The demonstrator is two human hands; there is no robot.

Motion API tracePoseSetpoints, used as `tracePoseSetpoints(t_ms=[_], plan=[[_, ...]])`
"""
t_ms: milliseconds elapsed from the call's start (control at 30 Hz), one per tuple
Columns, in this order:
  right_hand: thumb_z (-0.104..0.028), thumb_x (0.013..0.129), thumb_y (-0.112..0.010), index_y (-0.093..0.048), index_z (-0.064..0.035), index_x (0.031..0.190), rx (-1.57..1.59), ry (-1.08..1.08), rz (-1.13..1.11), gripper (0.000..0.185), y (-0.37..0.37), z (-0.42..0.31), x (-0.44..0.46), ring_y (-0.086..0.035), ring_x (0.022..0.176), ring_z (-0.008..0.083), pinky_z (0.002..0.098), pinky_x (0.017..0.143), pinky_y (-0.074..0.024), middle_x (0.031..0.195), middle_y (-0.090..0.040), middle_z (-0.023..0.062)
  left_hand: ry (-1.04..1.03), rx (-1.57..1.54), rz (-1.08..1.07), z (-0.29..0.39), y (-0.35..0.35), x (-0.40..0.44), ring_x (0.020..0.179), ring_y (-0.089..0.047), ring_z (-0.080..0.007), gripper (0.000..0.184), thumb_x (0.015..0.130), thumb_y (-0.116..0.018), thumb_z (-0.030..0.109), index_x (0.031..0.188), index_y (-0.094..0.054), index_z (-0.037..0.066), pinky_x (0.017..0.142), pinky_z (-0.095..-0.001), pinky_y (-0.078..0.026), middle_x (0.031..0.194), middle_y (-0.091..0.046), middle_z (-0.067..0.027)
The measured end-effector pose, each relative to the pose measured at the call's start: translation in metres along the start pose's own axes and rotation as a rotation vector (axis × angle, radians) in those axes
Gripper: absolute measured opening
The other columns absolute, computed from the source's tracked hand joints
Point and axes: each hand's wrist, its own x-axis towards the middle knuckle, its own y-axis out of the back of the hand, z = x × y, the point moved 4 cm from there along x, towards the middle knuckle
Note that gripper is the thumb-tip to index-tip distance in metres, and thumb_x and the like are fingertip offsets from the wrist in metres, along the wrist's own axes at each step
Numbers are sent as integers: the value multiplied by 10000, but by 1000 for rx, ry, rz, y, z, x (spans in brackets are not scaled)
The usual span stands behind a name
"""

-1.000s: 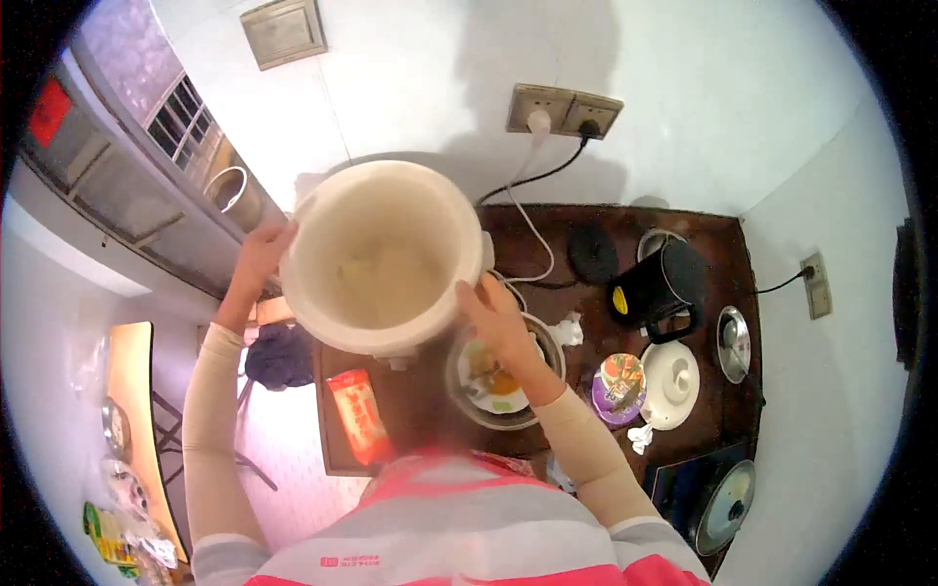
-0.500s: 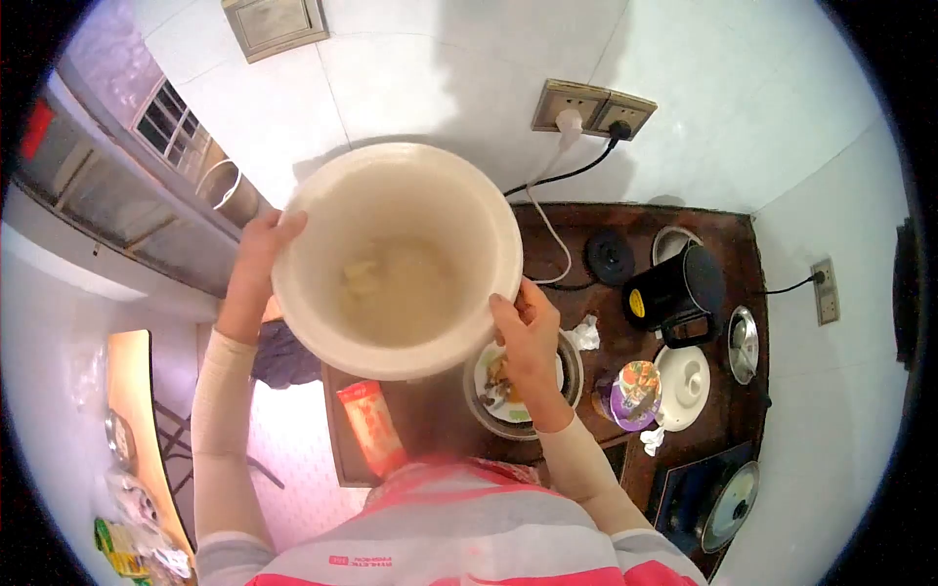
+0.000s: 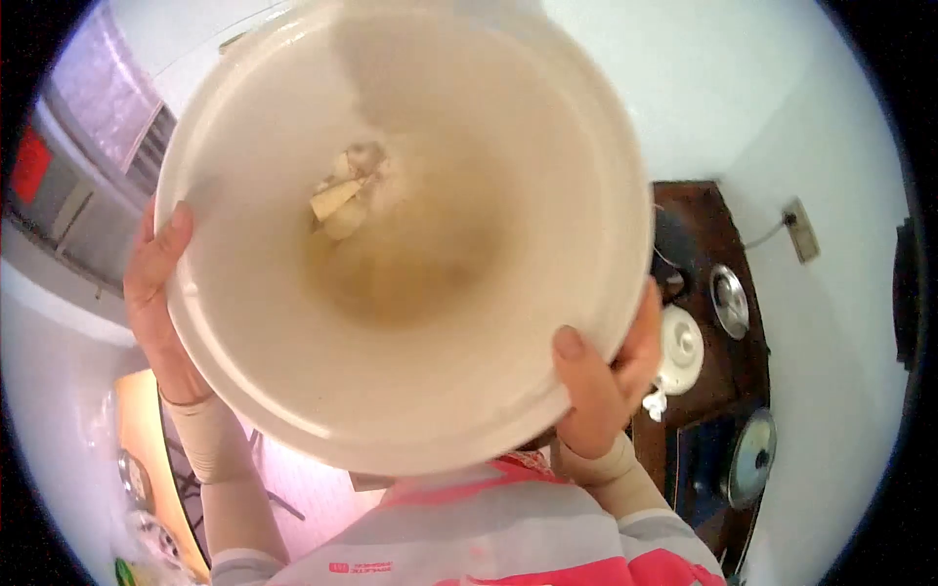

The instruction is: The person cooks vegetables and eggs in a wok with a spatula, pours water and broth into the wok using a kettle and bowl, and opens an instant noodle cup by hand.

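A large cream-white pot (image 3: 469,381) fills the middle of the head view, its open mouth facing the camera. Cloudy, yellowish liquid lies in its bottom, with a few pale chunks (image 3: 337,200) at the left of it. My left hand (image 3: 159,283) grips the left side of the pot, thumb over the rim. On the lower right side, my right hand (image 3: 608,376) holds the rim, thumb inside and fingers behind the outer wall. The pot is tilted towards me and hides much of the dark table.
On the dark brown table (image 3: 718,376) at the right are a white lid (image 3: 681,350), a small metal lid (image 3: 729,301) and a glass lid (image 3: 752,457). A socket (image 3: 803,232) is on the right wall. A light wooden table (image 3: 156,459) stands at lower left.
Both hands have raised the pot closer to the camera, so it looks much larger. It now covers the bowl, the red packet and most of the kettle.
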Motion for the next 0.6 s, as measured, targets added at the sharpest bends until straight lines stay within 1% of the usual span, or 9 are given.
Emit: tracePoseSetpoints(t_ms=[67, 200, 267, 300, 367, 433, 533, 567, 600], plan=[[-60, 728, -607, -349, 10, 1226, 101, 95, 100, 564, 6, -32, -19, -523, 980, 175, 325, 883, -411, 1109, -531, 127, -6, -32, 12, 0, -11, -13, 938, -593, -216, 454, 846, -534, 298, 1176, -507, -13, 827, -341, -466, 1061, -603, -133], [-143, 716, -624, -431, 16, 1180, -161, 85, 315, 527, 35, -86, -70, -540, 963, 177, 312, 879, -411, 1071, -570, 119, 266, -257, -331, -40, -43, -25, 954, -591, -217, 471, 839, -550, 296, 1188, -505, -18, 833, -339, -465, 1104, -594, -149], [-110, 723, -629, -459, 18, 1163, -226, 68, 473, 488, 55, -96, -101, -545, 924, 150, 278, 840, -417, 1047, -583, 100, 417, -324, -455, -57, -87, -44, 951, -594, -220, 484, 831, -562, 293, 1190, -505, -26, 832, -334, -466, 1113, -590, -165], [-96, 729, -623, -467, 18, 1153, -283, 46, 518, 466, 72, -98, -119, -545, 912, 143, 269, 827, -418, 1037, -587, 94, 279, -61, -506, -60, -102, -54, 931, -602, -217, 474, 830, -562, 284, 1182, -511, -30, 819, -320, -470, 1088, -598, -160], [-41, 755, -586, -492, 17, 1111, -298, 54, 694, 372, 97, -95, -157, -538, 878, 124, 249, 779, -420, 996, -591, 75, 446, -156, -709, -81, -142, -79, 872, -606, -199, 408, 817, -585, 237, 1120, -538, -32, 792, -305, -475, 1008, -614, -132], [-41, 772, -561, -494, 10, 1101, -290, -25, 805, 339, 126, -89, -202, -531, 856, 130, 251, 759, -422, 983, -586, 66, 620, -226, -893, -103, -181, -112, 813, -609, -182, 341, 804, -607, 190, 1058, -566, -34, 765, -290, -479, 928, -629, -104], [-44, 797, -521, -490, 1, 1119, -243, -129, 1026, 327, 152, -78, -278, -517, 902, 141, 257, 781, -416, 1019, -574, 72, 686, -108, -1092, -124, -220, -164, 771, -596, -160, 296, 775, -638, 175, 985, -569, -23, 725, -275, -472, 877, -619, -89], [-51, 811, -511, -481, -3, 1158, -177, -89, 1062, 353, 158, -69, -305, -503, 951, 155, 273, 815, -410, 1046, -563, 81, 660, -38, -1173, -124, -231, -182, 761, -609, -149, 346, 748, -655, 183, 1034, -568, 7, 704, -258, -477, 897, -631, -75], [-77, 808, -492, -488, 10, 1154, -323, -76, 1113, 357, 160, -65, -328, -510, 937, 159, 275, 805, -414, 1041, -564, 87, 630, 4, -1248, -123, -239, -201, 748, -603, -139, 323, 756, -644, 171, 1023, -570, 5, 699, -249, -470, 887, -631, -72]])
